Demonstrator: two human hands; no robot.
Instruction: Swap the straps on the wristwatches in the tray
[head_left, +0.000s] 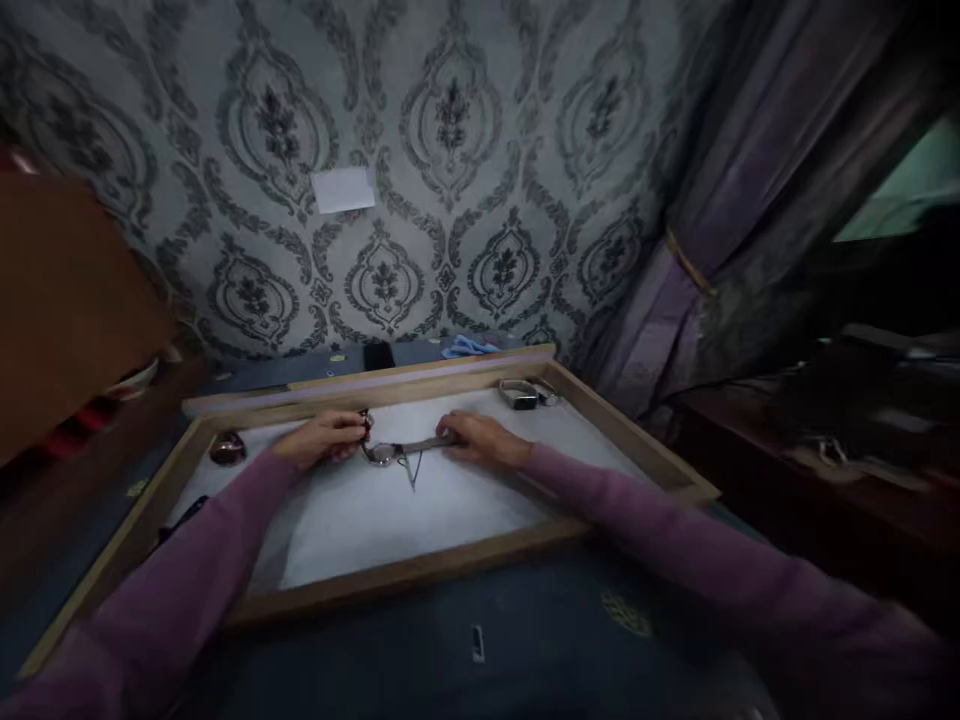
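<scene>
In the middle of a wooden tray (450, 560) lined with white, a wristwatch (384, 454) with a round face lies between my two hands. My left hand (321, 440) is closed on a dark, shiny piece at the watch's left end; whether this is its strap or a second watch I cannot tell. The fingers of my right hand (484, 438) are closed on the grey strap (424, 445) at the other end. Below the face there is a thin, pointed tag-like piece (412, 472).
Other watches lie in the tray: a dark one (227, 448) at left, a square-faced one (519, 396) at back right. A dark strap-like thing (184, 515) is by my left forearm. Behind the tray are a black phone-like object (379, 356) and a blue cloth (469, 346).
</scene>
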